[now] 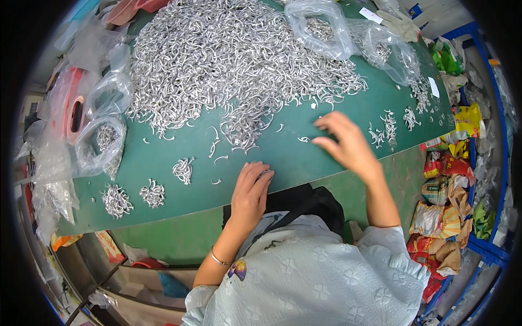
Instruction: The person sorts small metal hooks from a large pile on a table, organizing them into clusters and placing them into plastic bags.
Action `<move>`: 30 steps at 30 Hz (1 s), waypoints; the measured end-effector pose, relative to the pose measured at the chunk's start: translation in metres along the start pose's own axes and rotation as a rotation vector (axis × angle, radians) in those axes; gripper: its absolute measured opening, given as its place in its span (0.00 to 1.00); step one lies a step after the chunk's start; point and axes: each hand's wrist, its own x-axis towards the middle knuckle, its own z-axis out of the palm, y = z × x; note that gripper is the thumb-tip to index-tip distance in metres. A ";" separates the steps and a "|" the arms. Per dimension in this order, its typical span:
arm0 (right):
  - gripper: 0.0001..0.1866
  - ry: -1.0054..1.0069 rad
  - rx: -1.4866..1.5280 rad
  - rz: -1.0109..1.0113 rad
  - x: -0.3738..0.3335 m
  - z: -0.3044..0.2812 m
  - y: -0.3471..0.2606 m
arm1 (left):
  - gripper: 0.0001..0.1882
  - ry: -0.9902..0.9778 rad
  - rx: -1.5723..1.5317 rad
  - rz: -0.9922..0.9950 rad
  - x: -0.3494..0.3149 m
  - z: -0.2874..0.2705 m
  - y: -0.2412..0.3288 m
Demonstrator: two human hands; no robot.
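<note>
A large heap of small curved silvery metal pieces (217, 60) covers the far part of the green table (293, 163). A smaller mound of the same pieces (242, 125) spills from it toward me. My left hand (251, 189) rests at the near table edge with its fingers curled in. A glint of silvery metal shows at its fingertips; the rest of what it holds is hidden by the fingers. Over the table to the right, my right hand (350, 145) has thumb and fingers apart, with nothing seen between them. One loose curved piece (303, 139) lies just left of its thumb.
Small piles (117, 201) of pieces lie at the near left, others (390, 129) at the right. Clear plastic bags (100, 141) holding pieces stand at the left and far right. Beyond the table's right end, a blue shelf rack (481, 247) stands by colourful packages (435, 217).
</note>
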 end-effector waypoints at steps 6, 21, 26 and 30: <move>0.09 -0.098 0.021 0.004 -0.001 0.036 -0.018 | 0.14 -0.018 -0.024 -0.003 0.001 -0.003 0.000; 0.04 0.095 -0.017 -0.065 0.029 0.058 -0.026 | 0.21 -0.023 -0.015 -0.013 0.003 -0.006 0.004; 0.04 0.024 0.032 -0.010 0.030 0.052 -0.020 | 0.18 0.016 -0.009 -0.033 0.000 -0.013 0.003; 0.03 -0.014 0.139 0.218 0.017 0.032 -0.012 | 0.17 0.040 -0.042 -0.086 -0.003 -0.012 0.000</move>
